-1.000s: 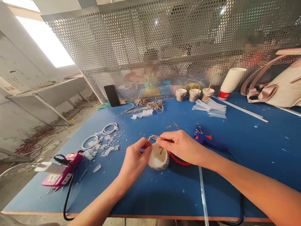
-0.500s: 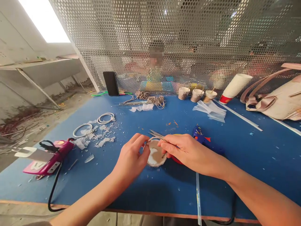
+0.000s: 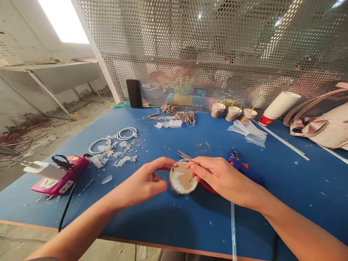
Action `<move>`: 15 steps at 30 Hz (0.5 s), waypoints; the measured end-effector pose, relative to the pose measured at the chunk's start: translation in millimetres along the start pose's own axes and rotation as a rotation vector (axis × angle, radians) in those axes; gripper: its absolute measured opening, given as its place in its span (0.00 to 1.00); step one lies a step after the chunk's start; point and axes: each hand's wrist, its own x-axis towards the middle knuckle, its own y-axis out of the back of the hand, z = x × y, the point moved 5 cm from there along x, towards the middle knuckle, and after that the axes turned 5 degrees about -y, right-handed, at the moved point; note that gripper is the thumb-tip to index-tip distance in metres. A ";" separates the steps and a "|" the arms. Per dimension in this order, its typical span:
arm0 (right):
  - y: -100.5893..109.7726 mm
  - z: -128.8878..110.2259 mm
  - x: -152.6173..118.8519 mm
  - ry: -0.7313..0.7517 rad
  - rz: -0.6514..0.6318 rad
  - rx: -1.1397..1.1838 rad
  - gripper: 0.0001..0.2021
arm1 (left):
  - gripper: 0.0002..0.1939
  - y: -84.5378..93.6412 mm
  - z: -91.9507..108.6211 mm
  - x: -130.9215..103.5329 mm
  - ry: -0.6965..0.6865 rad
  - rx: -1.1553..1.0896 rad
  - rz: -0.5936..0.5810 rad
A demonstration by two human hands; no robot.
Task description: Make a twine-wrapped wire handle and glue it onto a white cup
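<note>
A small paper cup point(image 3: 181, 172) with brown twine round its rim stands on the blue table, its mouth facing me. My left hand point(image 3: 146, 183) is at the cup's left side, thumb and index finger apart, the index fingertip by the rim. Over the right part of the rim, my right hand point(image 3: 217, 175) pinches a piece of twine point(image 3: 192, 179) whose end hangs over the cup's mouth. Scissors point(image 3: 183, 155) lie behind the cup, partly hidden under my right hand. Beside that hand is a blue glue gun point(image 3: 234, 156), mostly covered by my forearm; a clear glue stick point(image 3: 233, 226) shows below it.
White rings point(image 3: 100, 145) and plastic scraps lie left, near a pink power strip point(image 3: 65, 177). Twine bundles point(image 3: 185, 117) and a phone point(image 3: 134, 93) are at the back. Wrapped cups point(image 3: 218, 110), stacked paper cups point(image 3: 280, 108), plastic strips point(image 3: 248, 131) and a bag point(image 3: 326, 125) stand right.
My left thumb and index finger have come apart from the twine at the rim, and that hand has drawn left. My right hand keeps its pinch. The whole view has shifted slightly.
</note>
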 end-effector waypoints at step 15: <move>5.2 14.7 0.0 -0.139 0.006 0.147 0.09 | 0.12 -12.2 -3.8 -1.1 -0.148 0.351 0.087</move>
